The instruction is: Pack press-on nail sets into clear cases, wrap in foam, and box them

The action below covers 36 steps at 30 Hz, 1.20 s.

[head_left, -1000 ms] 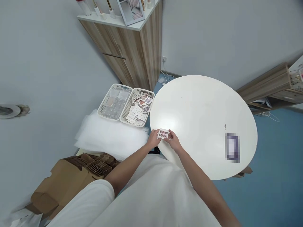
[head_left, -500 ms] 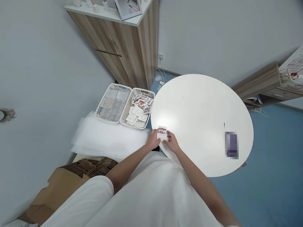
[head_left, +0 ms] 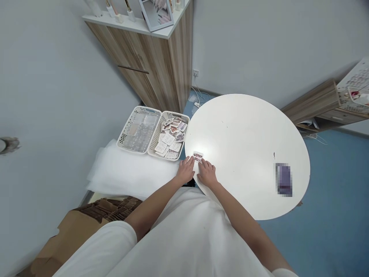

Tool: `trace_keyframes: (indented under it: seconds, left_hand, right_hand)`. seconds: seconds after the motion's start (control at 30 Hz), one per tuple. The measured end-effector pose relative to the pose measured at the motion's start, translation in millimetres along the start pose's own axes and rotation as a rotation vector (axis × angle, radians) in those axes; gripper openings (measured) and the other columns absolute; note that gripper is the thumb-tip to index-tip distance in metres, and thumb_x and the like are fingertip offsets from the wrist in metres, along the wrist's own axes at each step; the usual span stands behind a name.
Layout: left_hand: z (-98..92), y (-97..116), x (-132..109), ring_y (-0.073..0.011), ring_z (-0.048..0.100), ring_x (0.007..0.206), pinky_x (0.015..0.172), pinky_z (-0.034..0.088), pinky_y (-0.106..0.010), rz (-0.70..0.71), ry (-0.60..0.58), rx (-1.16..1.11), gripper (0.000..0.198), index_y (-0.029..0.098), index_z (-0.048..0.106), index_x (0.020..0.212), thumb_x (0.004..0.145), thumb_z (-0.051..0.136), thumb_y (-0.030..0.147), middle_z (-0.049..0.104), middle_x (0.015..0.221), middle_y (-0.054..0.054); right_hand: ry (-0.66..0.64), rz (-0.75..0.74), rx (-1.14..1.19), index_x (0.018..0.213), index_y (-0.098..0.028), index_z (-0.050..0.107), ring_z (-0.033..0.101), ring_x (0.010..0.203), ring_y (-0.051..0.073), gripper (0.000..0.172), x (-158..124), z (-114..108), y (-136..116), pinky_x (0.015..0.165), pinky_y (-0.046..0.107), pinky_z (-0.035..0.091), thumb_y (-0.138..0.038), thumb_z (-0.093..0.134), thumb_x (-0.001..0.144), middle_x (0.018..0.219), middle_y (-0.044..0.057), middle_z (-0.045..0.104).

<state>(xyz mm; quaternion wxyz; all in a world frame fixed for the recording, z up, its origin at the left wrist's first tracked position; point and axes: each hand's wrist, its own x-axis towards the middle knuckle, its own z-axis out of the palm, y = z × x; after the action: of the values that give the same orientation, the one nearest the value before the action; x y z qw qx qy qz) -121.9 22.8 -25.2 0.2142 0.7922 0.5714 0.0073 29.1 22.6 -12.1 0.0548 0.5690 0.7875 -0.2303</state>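
A small white card (head_left: 198,154) with two rows of dark red and pink nail-shaped pieces lies at the near left rim of the round white table (head_left: 245,134). My left hand (head_left: 186,170) rests at its left lower corner, fingers stretched out, fingertips touching the card's edge. From the right, my right hand (head_left: 207,173) lies on the table with spread fingers, its fingertips at the card's lower right edge. Part of the card's lower row is covered by fingertips.
Left of the table stand a white basket (head_left: 186,132) of printed cards and another basket (head_left: 122,134) of clear plastic boxes. White foam sheeting (head_left: 129,169) lies before them. A blurred purple object (head_left: 285,180) is on the table's right; a wooden cabinet (head_left: 144,65) stands behind.
The card has gone from between my raised fingers to lying flatter on the table, slightly farther from me. My right hand has turned palm down, its fingers straighter.
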Motion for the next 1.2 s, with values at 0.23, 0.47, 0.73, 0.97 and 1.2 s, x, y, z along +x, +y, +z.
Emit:
trace_keyframes:
  seconds: [0.23,0.47,0.73,0.97,1.2]
  left_hand:
    - [-2.8,-7,6,-0.0285,0.013,0.131,0.099,0.021,-0.048,-0.002,-0.034,-0.017,0.063,0.016,0.023,0.134,0.077,0.045,0.027,0.024,0.142,-0.012]
    - [-1.8,-7,5,-0.0281,0.011,0.132,0.099,0.021,-0.048,-0.001,-0.045,-0.037,0.064,0.015,0.021,0.135,0.076,0.045,0.025,0.022,0.142,-0.012]
    - [-3.7,-5,7,-0.0283,0.011,0.132,0.099,0.021,-0.047,-0.005,-0.052,-0.066,0.066,0.015,0.019,0.135,0.075,0.046,0.025,0.021,0.143,-0.013]
    - [-3.0,-3,5,-0.0265,0.009,0.133,0.100,0.023,-0.044,-0.016,-0.034,-0.137,0.067,0.014,0.017,0.136,0.075,0.045,0.024,0.017,0.144,-0.012]
    - [4.2,-3,3,-0.0259,0.005,0.133,0.102,0.019,-0.043,-0.018,0.027,-0.177,0.071,0.013,0.009,0.137,0.076,0.042,0.023,0.009,0.146,-0.012]
  right_hand:
    - [-0.006,0.005,-0.003,0.125,-0.020,0.033,0.023,0.124,0.026,0.054,8,-2,-2,0.093,0.044,0.022,-0.027,0.047,0.074,0.141,0.010,0.025]
    - [-0.009,0.012,-0.006,0.126,-0.020,0.032,0.022,0.125,0.025,0.054,6,-2,-3,0.093,0.043,0.023,-0.025,0.046,0.074,0.142,0.010,0.024]
    - [-0.037,0.038,0.029,0.125,-0.022,0.034,0.025,0.123,0.027,0.053,11,-4,3,0.090,0.044,0.028,-0.026,0.047,0.074,0.141,0.009,0.025]
    - [-0.056,-0.002,0.038,0.130,-0.023,0.029,0.023,0.124,0.028,0.060,9,-4,10,0.090,0.045,0.030,-0.028,0.048,0.074,0.142,0.009,0.024]
    - [0.005,-0.027,0.115,0.133,-0.023,0.024,0.027,0.124,0.031,0.068,10,0,20,0.091,0.047,0.031,-0.036,0.051,0.072,0.144,0.011,0.017]
